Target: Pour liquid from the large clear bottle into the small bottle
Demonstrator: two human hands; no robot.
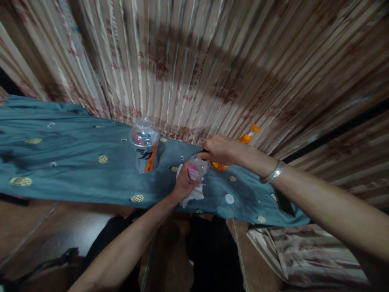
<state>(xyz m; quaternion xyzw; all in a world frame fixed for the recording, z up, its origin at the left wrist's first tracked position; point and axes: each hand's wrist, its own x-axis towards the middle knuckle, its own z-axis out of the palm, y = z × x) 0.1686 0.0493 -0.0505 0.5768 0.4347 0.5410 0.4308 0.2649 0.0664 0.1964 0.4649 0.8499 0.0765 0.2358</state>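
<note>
My left hand (183, 183) is wrapped round a small clear plastic bottle (203, 165) with a pink label, tilted over the cloth. My right hand (219, 148) is closed at the upper end of that bottle. Something dark shows at its fingertips, too small to name. Beneath the bottle lies a crumpled white tissue (194, 196). Just behind my right hand stands an orange pump bottle (245, 138), partly hidden by the hand and wrist. A round white cap (229, 198) rests on the cloth to the right of the tissue.
A large clear bottle (145, 152) with an orange and grey label stands uncapped to the left. The narrow surface is covered by a teal patterned cloth (75, 162). A dark phone (285, 204) lies near its right end. A striped curtain (182, 61) hangs close behind.
</note>
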